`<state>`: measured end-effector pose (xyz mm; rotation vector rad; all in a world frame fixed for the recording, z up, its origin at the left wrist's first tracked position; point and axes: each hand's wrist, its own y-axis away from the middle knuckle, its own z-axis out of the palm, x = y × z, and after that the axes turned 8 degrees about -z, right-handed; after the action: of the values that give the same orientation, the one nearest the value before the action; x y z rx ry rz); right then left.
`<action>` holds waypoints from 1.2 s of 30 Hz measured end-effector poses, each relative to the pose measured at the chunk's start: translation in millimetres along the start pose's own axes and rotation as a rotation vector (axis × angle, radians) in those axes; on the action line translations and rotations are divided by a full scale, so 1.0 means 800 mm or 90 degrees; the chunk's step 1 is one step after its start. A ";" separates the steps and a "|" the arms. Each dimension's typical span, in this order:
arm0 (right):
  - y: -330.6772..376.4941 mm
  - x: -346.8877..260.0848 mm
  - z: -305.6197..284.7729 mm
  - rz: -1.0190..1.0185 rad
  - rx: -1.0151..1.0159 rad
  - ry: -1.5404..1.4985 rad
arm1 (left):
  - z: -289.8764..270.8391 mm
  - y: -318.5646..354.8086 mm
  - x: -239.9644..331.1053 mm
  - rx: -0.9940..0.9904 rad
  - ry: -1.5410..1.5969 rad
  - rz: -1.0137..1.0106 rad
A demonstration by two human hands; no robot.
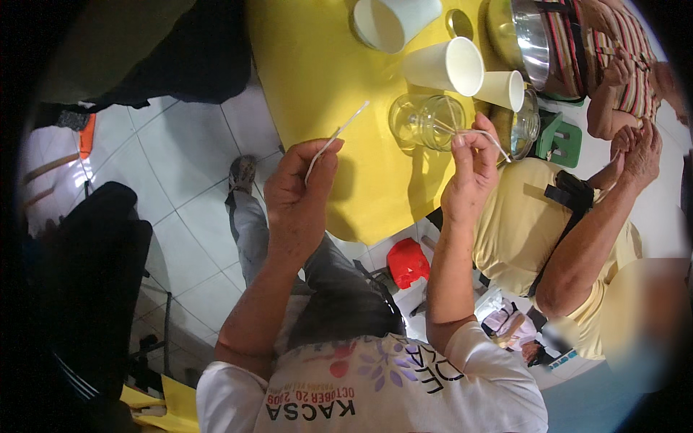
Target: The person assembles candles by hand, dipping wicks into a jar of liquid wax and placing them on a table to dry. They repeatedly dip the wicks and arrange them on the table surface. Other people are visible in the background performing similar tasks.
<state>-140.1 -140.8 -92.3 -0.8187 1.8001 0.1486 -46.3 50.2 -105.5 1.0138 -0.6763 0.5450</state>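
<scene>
My left hand (297, 198) is closed, pinching a thin white string (354, 117) between thumb and fingers. Its far end sticks up over the yellow tablecloth, while a short piece hangs over the fingers. My right hand (468, 180) pinches another bent white string (499, 146) at fingertip height, its free end drooping to the right. Just behind those fingers is a clear glass jar (408, 124); I cannot tell whether the right-hand string touches it. Beyond the jar stand a white paper cup (433, 66), a smaller white cup (498, 88) and a larger white cup (404, 22).
The yellow tablecloth (368, 206) ends near my knees. Metal bowls (530, 43) line the table's right side, near a green plastic stool (567, 144). Two people sit to the right, one in yellow (512, 224). A red bag (408, 263) lies below on the tiled floor (191, 242).
</scene>
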 end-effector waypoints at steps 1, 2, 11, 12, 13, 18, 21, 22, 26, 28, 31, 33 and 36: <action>0.000 0.001 0.001 -0.002 -0.001 -0.009 | -0.002 -0.001 0.001 -0.007 0.017 0.004; 0.001 0.002 0.001 0.006 0.000 -0.008 | -0.003 -0.001 0.001 -0.015 0.035 0.009; -0.009 0.016 -0.004 0.014 -0.006 -0.096 | -0.006 -0.007 0.004 -0.046 0.067 0.010; -0.010 0.017 -0.004 0.015 -0.001 -0.098 | -0.005 -0.008 0.004 -0.044 0.057 0.012; -0.010 0.017 -0.005 0.018 0.006 -0.100 | -0.004 -0.009 0.004 -0.042 0.047 0.014; -0.012 0.016 -0.007 0.026 0.019 -0.110 | 0.004 -0.019 0.002 -0.027 0.012 0.020; -0.015 0.016 -0.008 0.021 0.013 -0.101 | 0.009 -0.025 0.003 -0.031 0.015 0.060; -0.015 0.016 -0.009 0.021 0.010 -0.096 | 0.009 -0.025 0.004 -0.038 0.002 0.052; -0.017 0.015 -0.011 0.024 0.002 -0.094 | 0.012 -0.027 0.007 -0.061 0.021 0.050; -0.018 0.015 -0.012 0.028 -0.005 -0.103 | 0.015 -0.028 0.007 -0.065 0.047 0.052; -0.018 0.017 -0.011 0.046 0.003 -0.087 | 0.016 -0.028 0.005 -0.061 0.055 0.044; -0.019 0.017 -0.012 0.038 -0.003 -0.086 | 0.016 -0.028 0.004 -0.063 0.067 0.037; -0.019 0.017 -0.012 0.041 0.011 -0.086 | 0.015 -0.029 0.001 -0.048 0.029 0.052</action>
<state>-140.4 -163.1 -96.0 -0.7225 1.6984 0.2245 -33.2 29.5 -114.0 0.9038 -0.6950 0.6083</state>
